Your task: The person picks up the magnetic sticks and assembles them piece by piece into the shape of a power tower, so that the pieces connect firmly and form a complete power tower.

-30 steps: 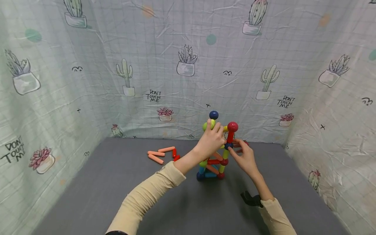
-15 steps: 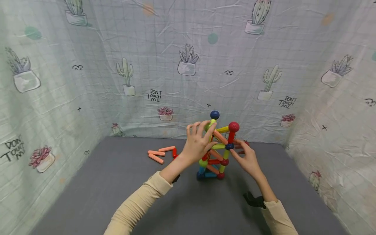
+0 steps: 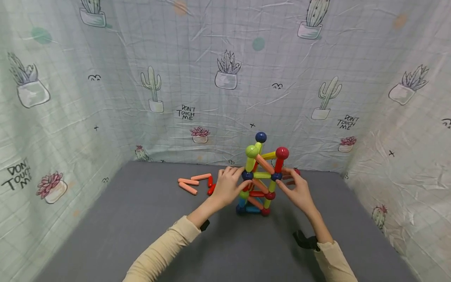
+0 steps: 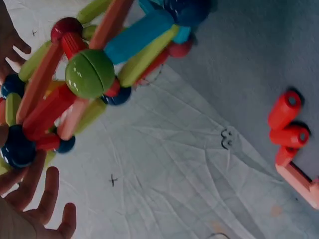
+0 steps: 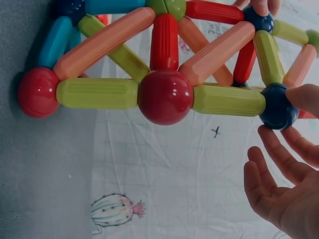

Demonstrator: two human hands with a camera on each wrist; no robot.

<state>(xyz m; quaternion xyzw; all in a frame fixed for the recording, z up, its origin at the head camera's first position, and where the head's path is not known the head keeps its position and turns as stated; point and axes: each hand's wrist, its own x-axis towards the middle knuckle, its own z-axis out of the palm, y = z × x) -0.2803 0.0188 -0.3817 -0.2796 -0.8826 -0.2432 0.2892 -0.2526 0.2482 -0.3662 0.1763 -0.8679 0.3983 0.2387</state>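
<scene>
A tower of ball-and-stick magnetic building pieces (image 3: 262, 175) stands upright on the table in the head view. My left hand (image 3: 226, 187) holds a dark blue ball (image 3: 247, 175) partway up its left side, thumb in front and fingers behind. Level with it on the right, my right hand (image 3: 298, 191) pinches another blue ball (image 5: 277, 106) between thumb and fingers. Above the hands, a green ball (image 3: 252, 151), a red ball (image 3: 282, 152) and a blue ball (image 3: 261, 137) top the tower. An orange rod (image 3: 265, 164) slants from the green ball to the right blue ball.
Loose orange rods (image 3: 188, 188) and short red rods (image 3: 210, 181) lie on the grey table (image 3: 148, 219) left of the tower. A cactus-print cloth (image 3: 225, 113) hangs behind and at both sides. A black strap (image 3: 305, 239) sits on the right wrist.
My left hand has come down from the tower's upper green ball to the left blue ball, uncovering the slanted orange rod. The right hand stays at its blue ball.
</scene>
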